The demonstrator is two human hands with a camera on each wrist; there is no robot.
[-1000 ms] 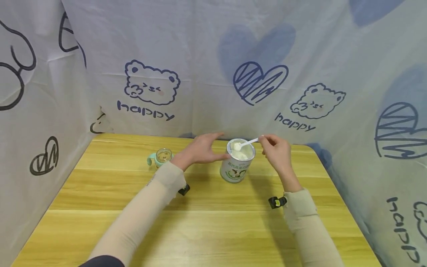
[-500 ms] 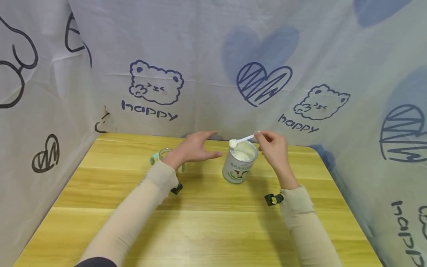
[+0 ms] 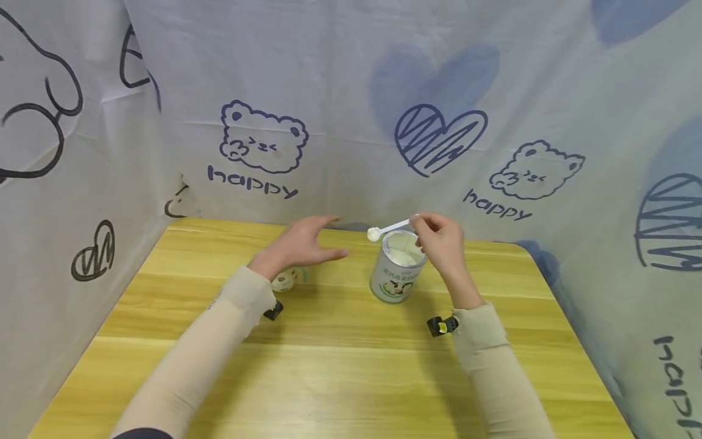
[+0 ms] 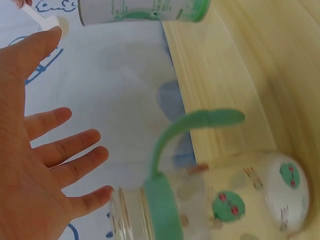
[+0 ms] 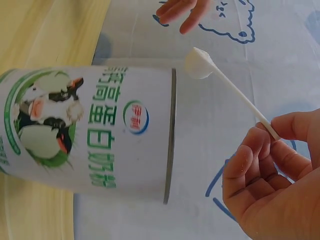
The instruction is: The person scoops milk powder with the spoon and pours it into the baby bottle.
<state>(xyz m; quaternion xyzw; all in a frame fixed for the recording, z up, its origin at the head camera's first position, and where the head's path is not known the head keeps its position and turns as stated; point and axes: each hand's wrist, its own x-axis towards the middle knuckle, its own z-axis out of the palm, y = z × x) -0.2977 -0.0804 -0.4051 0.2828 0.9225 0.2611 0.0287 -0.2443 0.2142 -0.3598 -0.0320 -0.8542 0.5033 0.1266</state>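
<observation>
My right hand [image 3: 445, 249] pinches the end of a white measuring scoop's [image 5: 235, 92] handle between thumb and fingers. A heaped load of white powder [image 5: 201, 57] fills the bowl, which hangs just beyond the left rim of the opened milk powder can [image 3: 396, 281]. The can is white with green lettering and a cow picture, and holds white powder. My left hand [image 3: 298, 247] is held with fingers apart, touching nothing. Below and beside it stands a clear baby bottle [image 4: 232, 197] with green handles, its top open; my wrist hides much of it in the head view.
The wooden table [image 3: 329, 378] carries the can and the bottle. A white cloth [image 3: 351, 122] with bear and heart drawings hangs behind the table and along its sides.
The scoop came up out of the can with powder and moved left past the rim. My left hand moved left, away from the can, to above the bottle.
</observation>
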